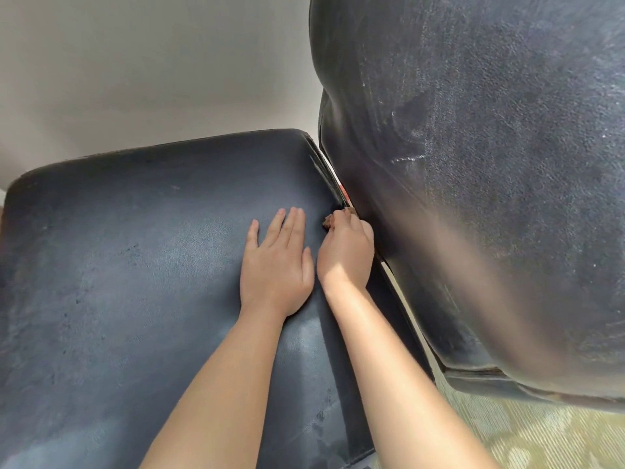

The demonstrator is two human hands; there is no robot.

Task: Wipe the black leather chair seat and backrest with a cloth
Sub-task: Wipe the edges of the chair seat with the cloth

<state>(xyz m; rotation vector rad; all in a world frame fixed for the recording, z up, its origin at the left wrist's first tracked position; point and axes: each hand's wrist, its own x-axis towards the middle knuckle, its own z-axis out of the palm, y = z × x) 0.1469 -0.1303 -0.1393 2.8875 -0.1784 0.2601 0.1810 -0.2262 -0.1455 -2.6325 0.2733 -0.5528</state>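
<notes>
Pressing flat on the seat point(135, 265), the left hand point(275, 265) lies spread; beside it, the right hand point(346, 255) clutches a brown cloth point(327, 221) against the backrest point(490, 198).

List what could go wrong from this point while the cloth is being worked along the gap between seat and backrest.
1. The right hand grips only a small brown wad of cloth right at the crease; it may slip into the gap between the seat and the backrest and get lost.
2. Fingers pushed into that narrow gap might get pinched.
3. The left hand lies flat on the seat and could leave smudges on the leather.
</notes>
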